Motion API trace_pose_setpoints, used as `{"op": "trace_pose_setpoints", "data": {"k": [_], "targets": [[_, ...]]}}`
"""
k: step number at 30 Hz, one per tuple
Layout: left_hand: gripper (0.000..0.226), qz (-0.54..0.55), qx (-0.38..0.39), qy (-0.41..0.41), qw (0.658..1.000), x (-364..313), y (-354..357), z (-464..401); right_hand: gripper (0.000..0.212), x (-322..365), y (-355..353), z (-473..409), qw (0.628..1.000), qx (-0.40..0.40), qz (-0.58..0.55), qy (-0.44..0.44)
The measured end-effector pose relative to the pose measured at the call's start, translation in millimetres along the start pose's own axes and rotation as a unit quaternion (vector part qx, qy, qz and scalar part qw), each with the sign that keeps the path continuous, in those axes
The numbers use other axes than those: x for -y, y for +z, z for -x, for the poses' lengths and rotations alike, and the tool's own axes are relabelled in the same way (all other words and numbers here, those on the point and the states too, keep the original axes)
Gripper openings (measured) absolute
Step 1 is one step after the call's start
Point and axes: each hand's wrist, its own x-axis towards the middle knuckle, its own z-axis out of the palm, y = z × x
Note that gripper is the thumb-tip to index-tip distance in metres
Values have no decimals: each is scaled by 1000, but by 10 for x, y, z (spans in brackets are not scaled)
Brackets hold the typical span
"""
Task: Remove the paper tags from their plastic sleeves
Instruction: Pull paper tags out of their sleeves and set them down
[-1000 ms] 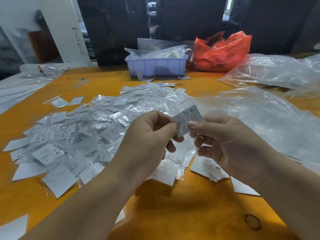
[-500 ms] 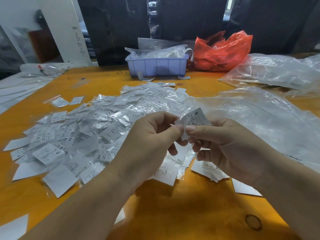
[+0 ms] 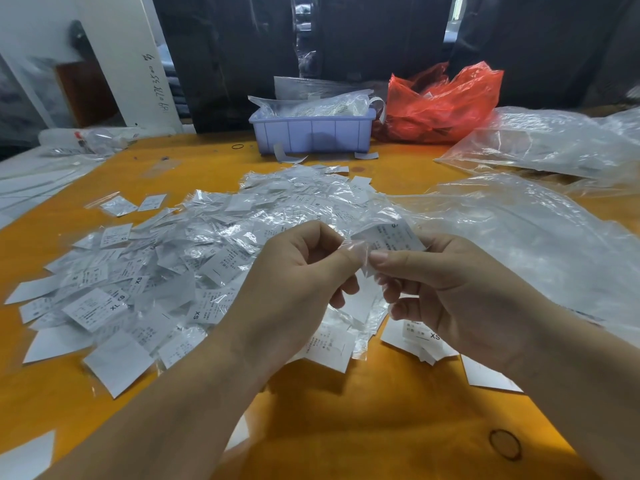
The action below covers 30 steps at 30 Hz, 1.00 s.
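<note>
An orange table (image 3: pixel 381 410) carries a wide heap of sleeved tags (image 3: pixel 207 244), with a purple bin (image 3: pixel 311 135) and a red bag (image 3: pixel 440 105) at its far edge. Above the heap's near side, the left hand (image 3: pixel 294 282) pinches the plastic sleeve (image 3: pixel 356 249), while the right hand (image 3: pixel 446 292) pinches the paper tag (image 3: pixel 388 237), partly outside it.

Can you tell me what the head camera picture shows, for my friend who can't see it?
Two hands, left hand and right hand, pinch one sleeved tag between them above an orange table. A big pile of tags lies to the left; a purple bin and red bag sit behind.
</note>
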Motion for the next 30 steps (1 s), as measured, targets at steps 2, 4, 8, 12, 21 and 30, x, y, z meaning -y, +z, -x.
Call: {"op": "trace_pose_setpoints", "data": {"k": [2,4,8,12,21,30], "targets": [[21,1,1,-6,1000,5,-13,-7,22,11,-14,-7,1000,-10,2,-5],[22,6,1,-11,1000,11,-25,-14,11,26,-31,-16,1000,-23,-13,-12],[12,6,5,-13,1000,22,-24,-23,8,21,-41,-19,999,-41,-24,-21],[2,-9,3,-2,1000,33,-26,-21,9,11,-27,-12,999,-38,-3,-20],[22,-32,-24,-77,996,43,-61,-79,24,10,-53,-20,981,-137,127,-44],[16,-277,-126,-52,951,109,-169,-103,8,102,-136,79,875,-230,373,-207]]}}
